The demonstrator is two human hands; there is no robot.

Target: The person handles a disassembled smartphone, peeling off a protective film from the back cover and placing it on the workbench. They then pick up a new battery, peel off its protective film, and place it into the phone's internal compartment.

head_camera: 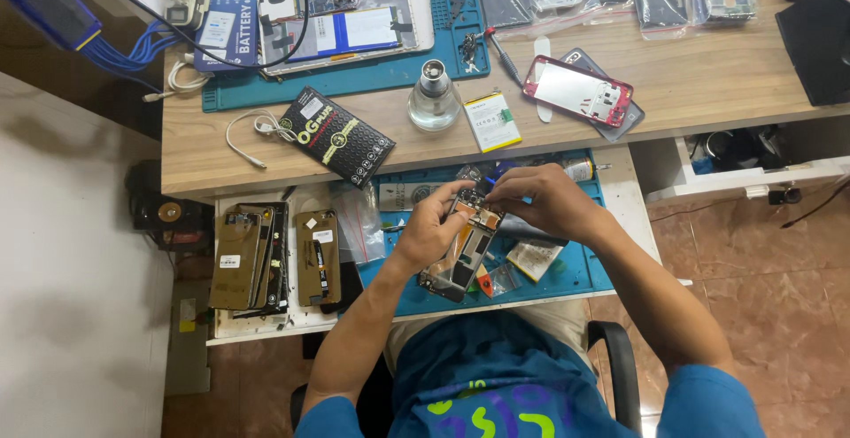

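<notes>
Both hands' fingers pinch the opened phone [465, 243] over the blue mat [575, 270]; wooden counter [708, 84] far, tiled floor [779, 296] right.

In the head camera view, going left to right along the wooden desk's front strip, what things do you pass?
White cable → black flat box → clear glass bottle → white phone battery → red phone frame.

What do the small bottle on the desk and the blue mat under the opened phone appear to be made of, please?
The bottle looks like clear glass: see-through and glossy, with a shiny metal-looking cap. The blue mat looks like matte rubber or silicone, flat and without glare. The left hand holds the opened phone.
</notes>
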